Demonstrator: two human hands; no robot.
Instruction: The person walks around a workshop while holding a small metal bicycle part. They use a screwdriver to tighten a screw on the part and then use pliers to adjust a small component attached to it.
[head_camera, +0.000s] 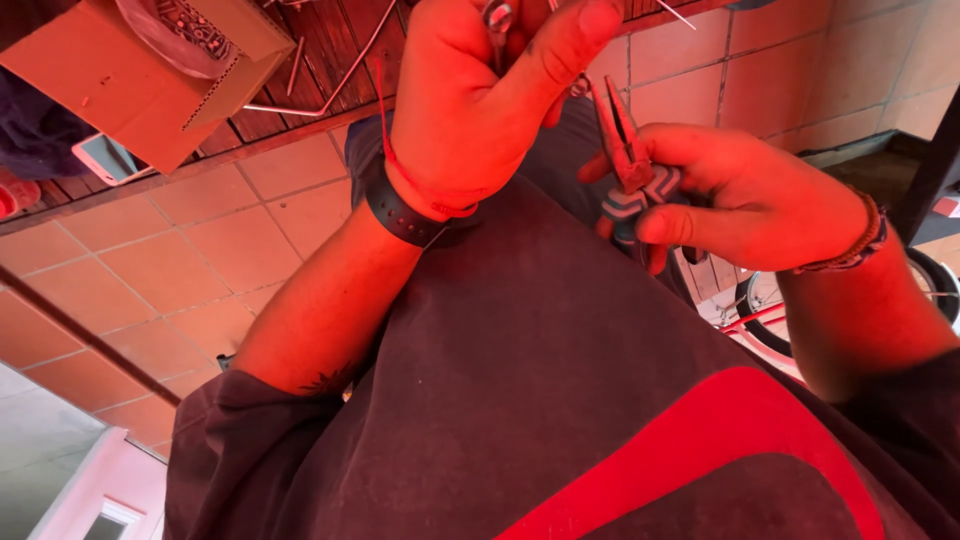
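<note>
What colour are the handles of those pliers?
The pliers in the right hand have blue-grey handles with pale stripes, under red light; head view.

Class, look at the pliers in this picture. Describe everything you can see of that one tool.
The pliers are a long-nose pair: slim, tapering metal jaws, closed or nearly so, and handles sleeved in grey-and-blue grips. The right hand holds them by the handles, fingers wrapped round, thumb along the side. The jaws point up toward the left hand, and their tip lies beside it; what the tip touches cannot be told.
</note>
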